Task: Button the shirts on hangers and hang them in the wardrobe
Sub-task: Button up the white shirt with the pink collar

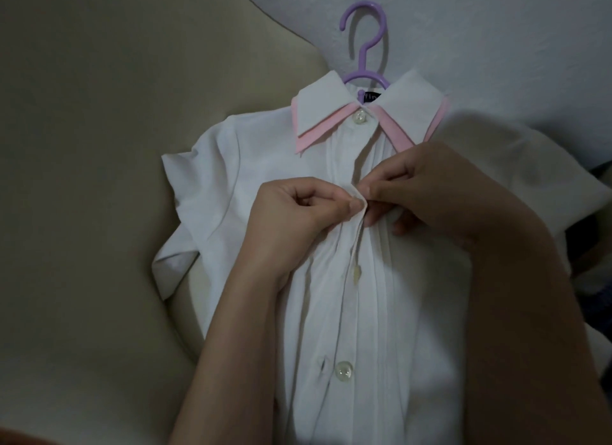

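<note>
**Head cam: both hands pinched on the shirt front, just under the collar**

A white shirt [258,166] is laid front-up across a beige cushion [99,179] and a pale grey sheet [496,30]. The collar is turned toward the far edge, and the hem is cut off at the near edge of the view. The shirt is hung on a purple hanger [365,58], whose hook is seen poking out past the pink-trimmed collar [318,113] onto the sheet.

The top button [360,116] looks to be fastened. A bit below it, the front strip is pinched from both sides. By the left hand [291,212] the cloth edge is nipped between thumb and forefinger, with the other fingers curled into the palm. The facing edge is pinched by the right hand [440,193], its fingertips [374,189] nearly touching the left ones. Any button between them is hidden by the fingers, so it can't be told.

Nearer the hem, one button [356,272] is seen edge-on at the open front. A lower button [343,371] is laid flat beside its open buttonhole, so both are undone. Another pale cloth [530,166] is bunched up by the right forearm.
</note>
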